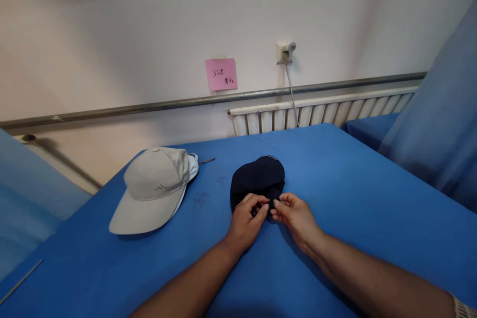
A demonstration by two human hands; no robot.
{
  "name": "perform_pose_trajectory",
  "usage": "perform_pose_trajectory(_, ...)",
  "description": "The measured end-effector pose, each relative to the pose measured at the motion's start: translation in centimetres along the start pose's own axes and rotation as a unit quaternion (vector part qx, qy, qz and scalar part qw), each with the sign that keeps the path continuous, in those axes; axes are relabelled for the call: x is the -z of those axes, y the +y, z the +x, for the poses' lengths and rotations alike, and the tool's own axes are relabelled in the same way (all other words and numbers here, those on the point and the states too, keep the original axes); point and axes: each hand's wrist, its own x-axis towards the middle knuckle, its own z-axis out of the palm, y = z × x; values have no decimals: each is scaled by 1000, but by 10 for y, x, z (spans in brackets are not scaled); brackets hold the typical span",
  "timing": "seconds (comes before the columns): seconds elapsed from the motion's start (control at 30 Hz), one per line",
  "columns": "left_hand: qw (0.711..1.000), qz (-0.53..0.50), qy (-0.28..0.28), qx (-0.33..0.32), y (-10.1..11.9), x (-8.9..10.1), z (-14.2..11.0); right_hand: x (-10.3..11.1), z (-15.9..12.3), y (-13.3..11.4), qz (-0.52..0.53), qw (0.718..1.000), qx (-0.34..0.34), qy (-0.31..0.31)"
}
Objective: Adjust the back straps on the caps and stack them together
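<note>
A dark navy cap [257,176] lies on the blue table, its brim pointing away from me and its open back edge toward me. At that near edge my left hand [249,216] is closed in a pinch on the cap. Close beside it, my right hand [294,216] pinches the cap's back edge between thumb and fingers. The small part between my fingertips, perhaps the strap, is mostly hidden. To the left sits a light grey cap [154,179] with its brim toward me, and something white shows at its back.
The blue table [354,198] reaches to the wall, where a metal rail [167,104] and a white radiator [324,112] run. A pink note [221,74] and a plugged socket [285,53] are above. Blue curtains [436,84] hang at both sides. A thin stick [20,282] lies front left.
</note>
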Motion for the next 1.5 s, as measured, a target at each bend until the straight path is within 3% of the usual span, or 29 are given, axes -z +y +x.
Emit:
perform_pose_trajectory(0.17,994,-95,6,49,-8,-1,3,0,0,-1,2,999,31,-23)
perform_pose_trajectory(0.33,986,-150,-14,74,-6,3,4,2,3,0,-45,998,54,-2)
perform_pose_trajectory(0.53,981,-160,2,114,-3,1,6,5,11,6,-87,992,85,14)
perform_pose_trajectory(0.93,981,-121,55,144,-6,-5,7,7,7,8,-211,957,201,-15)
perform_pose_trajectory(1.17,973,-122,113,158,-9,-11,7,8,5,9,-223,954,198,-22)
perform_pose_trajectory(1.37,964,-189,89,165,-7,-8,3,6,9,7,-160,974,159,-7)
perform_pose_trajectory(1.5,974,-156,83,143,-6,-6,2,4,10,6,-124,982,142,-7)
